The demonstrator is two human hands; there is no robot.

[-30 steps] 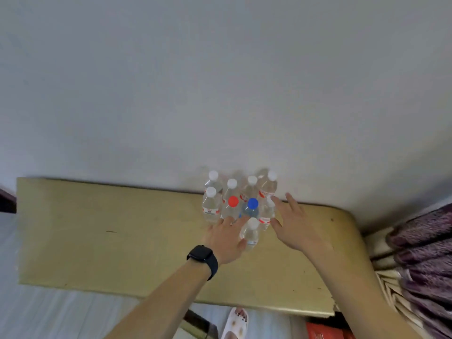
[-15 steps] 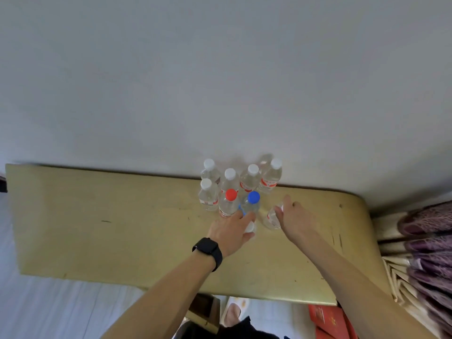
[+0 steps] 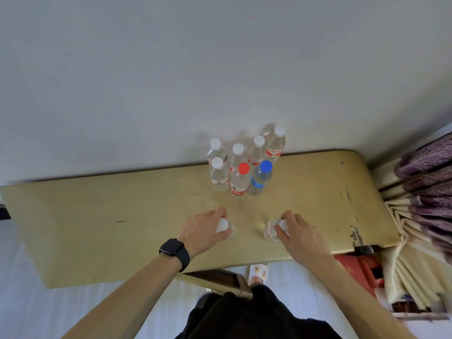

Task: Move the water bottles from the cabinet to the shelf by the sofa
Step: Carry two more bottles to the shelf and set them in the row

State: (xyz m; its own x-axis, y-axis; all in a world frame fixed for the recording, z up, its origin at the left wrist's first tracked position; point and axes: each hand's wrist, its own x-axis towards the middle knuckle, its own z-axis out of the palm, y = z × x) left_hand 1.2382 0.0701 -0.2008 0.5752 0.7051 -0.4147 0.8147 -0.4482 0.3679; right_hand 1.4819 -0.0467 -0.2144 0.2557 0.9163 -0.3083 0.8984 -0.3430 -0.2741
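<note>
Head: water bottles [image 3: 239, 182] upright, pointing up

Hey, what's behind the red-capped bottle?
Behind the red-capped bottle stands a white-capped bottle, then the wall. The white-capped one's lower half is covered.

The head view looks steeply down, close over the yellow cabinet top [image 3: 122, 216] toward the wall [image 3: 171, 69].
</note>
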